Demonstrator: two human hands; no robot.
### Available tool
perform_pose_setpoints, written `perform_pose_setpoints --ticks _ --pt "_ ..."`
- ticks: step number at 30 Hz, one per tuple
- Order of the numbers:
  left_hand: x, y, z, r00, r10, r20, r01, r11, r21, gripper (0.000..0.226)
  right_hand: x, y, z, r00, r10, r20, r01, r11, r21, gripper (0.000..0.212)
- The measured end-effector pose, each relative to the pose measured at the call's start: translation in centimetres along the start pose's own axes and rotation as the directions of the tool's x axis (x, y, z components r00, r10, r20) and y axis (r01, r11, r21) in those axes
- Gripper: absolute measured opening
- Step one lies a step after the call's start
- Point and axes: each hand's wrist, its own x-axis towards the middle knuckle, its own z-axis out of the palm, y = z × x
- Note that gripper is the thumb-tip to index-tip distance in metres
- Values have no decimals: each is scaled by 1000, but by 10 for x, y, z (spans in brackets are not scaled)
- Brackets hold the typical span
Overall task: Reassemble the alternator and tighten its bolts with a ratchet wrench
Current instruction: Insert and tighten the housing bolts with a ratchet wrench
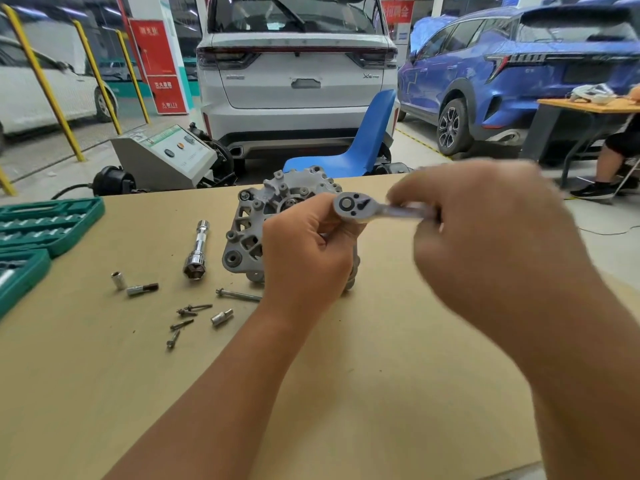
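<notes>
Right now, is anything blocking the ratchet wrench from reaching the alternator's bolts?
Only the left hand itself: it grips the ratchet wrench head in front of the alternator, covering its right side. The right hand holds the handle.

White car (298, 74) tailgate: badge "X6", rest blurred. Red pillar sign (156, 60): Chinese characters, not legible.
</notes>
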Motion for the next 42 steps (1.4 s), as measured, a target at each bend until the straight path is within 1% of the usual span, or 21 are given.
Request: perform_pose_setpoints --ticks 1,3,5,7,9,13,16,18,20,22,23,25,27,28,30,31,34,35,37,41,42 --pt "0 1 0 1000 3 11 -3 1000 -4 27 2 4 -10 993 18 -115 -18 1000 9 38" --pt "0 1 1 1000 15 -12 -15 1000 6 27 1 1 -18 994 26 -105 -36 994 -104 30" --pt "0 0 4 998 20 -62 -19 999 31 22 -6 -12 -9 995 8 96 5 992 -127 19" --pt "0 0 4 997 36 -61 -31 997 76 15 -13 -22 1 943 -26 332 33 999 -15 28" --pt "-1 0 2 998 54 -24 -52 994 99 17 -18 -25 2 903 -58 426 55 998 19 37" --pt "1 -1 -3 998 67 16 -68 996 50 22 -2 -10 -16 984 -68 164 82 993 -80 27" --pt "1 -1 -1 998 62 -20 -61 998 19 19 11 -3 -20 999 -49 -19 44 976 -214 27" --pt "2 -1 1 996 56 -71 -54 998 21 15 4 -9 -16 996 -85 15 86 967 -241 16" --pt "2 0 1 995 80 -56 -78 996 44 6 -10 -19 -6 978 -125 165 146 982 -120 24" --pt "3 1 0 994 108 -33 -103 987 125 25 -16 -23 1 954 -157 255 168 985 -23 33" --pt "4 1 -1 994 108 -26 -104 986 131 36 -13 -21 0 957 -155 244 164 986 -14 29" --pt "5 -2 -4 996 92 21 -93 990 106 28 -2 -11 -3 982 -115 152 126 990 -64 14" --pt "4 -2 -6 994 99 50 -104 990 100 11 9 -2 -12 997 -75 23 77 985 -156 26" --pt "4 -1 -6 994 104 41 -108 988 108 12 12 0 -14 998 -60 -31 53 979 -198 28" --pt "3 -1 -3 995 99 -24 -96 990 103 12 11 -4 -13 996 -70 -48 56 969 -240 18" --pt "4 0 -2 994 92 -54 -87 992 93 11 6 -9 -10 996 -93 -5 89 973 -214 14" --pt "4 -1 0 992 110 -54 -102 987 122 4 -12 -20 1 961 -165 223 180 982 -48 34" --pt "4 -2 -1 993 113 -41 -107 985 134 6 -13 -20 2 953 -175 248 188 982 -30 37" --pt "4 -2 -4 994 108 -2 -107 988 115 9 -4 -11 -2 968 -130 215 142 989 -45 32" --pt "5 0 -8 993 108 56 -113 988 104 10 13 4 -13 997 -63 -44 52 977 -207 24" --pt "5 0 -7 994 102 38 -106 989 100 11 11 2 -13 996 -77 -54 63 970 -235 18"
